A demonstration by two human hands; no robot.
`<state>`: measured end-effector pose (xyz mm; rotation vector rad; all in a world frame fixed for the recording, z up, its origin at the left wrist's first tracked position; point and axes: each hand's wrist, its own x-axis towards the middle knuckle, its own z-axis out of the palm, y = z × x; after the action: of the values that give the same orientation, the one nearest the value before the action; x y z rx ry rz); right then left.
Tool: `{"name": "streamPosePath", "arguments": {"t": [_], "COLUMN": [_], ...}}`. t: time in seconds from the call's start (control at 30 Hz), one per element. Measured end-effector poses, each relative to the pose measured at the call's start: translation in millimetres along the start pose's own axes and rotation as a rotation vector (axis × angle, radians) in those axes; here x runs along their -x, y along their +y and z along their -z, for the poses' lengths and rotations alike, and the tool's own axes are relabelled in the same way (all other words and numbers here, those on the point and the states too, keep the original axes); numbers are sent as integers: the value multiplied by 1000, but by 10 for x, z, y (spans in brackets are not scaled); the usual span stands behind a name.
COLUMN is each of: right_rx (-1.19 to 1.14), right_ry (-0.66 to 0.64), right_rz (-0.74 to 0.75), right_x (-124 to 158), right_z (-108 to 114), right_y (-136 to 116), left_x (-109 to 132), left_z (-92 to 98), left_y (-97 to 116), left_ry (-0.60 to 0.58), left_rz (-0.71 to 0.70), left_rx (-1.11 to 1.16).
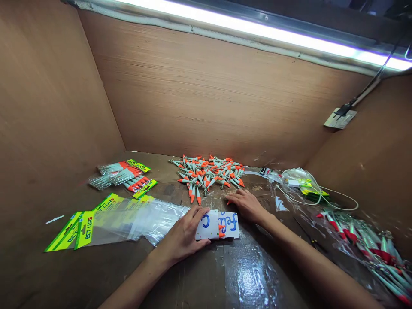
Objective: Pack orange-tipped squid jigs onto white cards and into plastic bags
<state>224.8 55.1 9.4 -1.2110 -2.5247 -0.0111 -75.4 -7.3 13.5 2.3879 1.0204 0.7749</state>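
Observation:
My left hand is closed round a small white card holder marked in blue. Orange tips of fishing lures show at its right end, against a white card flap with blue lettering. To the right, my right hand rests low over the table with its fingers bent together. An orange lure tip peeks out at those fingertips; the rest of that lure is hidden. Just beyond both hands lies a heap of white-and-orange fishing lures.
Clear bags with yellow-green headers fan out on the left, below filled lure packs. On the right are a coil of white cord, red-and-silver lures and dark-handled pliers. Wooden panels enclose the table under a tube light.

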Motion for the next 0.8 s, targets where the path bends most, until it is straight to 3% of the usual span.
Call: {"name": "streamPosePath", "arguments": {"t": [0.1,0.2,0.27,0.37,0.5,0.7,0.8], "right_rx": [-106,-508,-821,-1116,-1235,-1097,-973], "right_ry": [104,404,498,461,435,349,223], "right_rz": [-42,-278,-425,-526,-567,-523,-468], "right_x": [19,96,151,215,263,316,344], "right_z": [12,113,181,231,214,190,212], "right_y": [83,61,13,-88,-209,-225,-205], "left_x": [-1,14,24,25,4,-11,-17], "left_z": [2,-2,-12,-26,-20,-4,-6], "left_y": [-14,-51,-79,-103,-99,-97,-108], "left_ry": [5,12,18,21,24,31,49], "left_rz": [12,9,3,7,14,23,18], "left_rx": [-5,-12,-7,6,7,0,4]}}
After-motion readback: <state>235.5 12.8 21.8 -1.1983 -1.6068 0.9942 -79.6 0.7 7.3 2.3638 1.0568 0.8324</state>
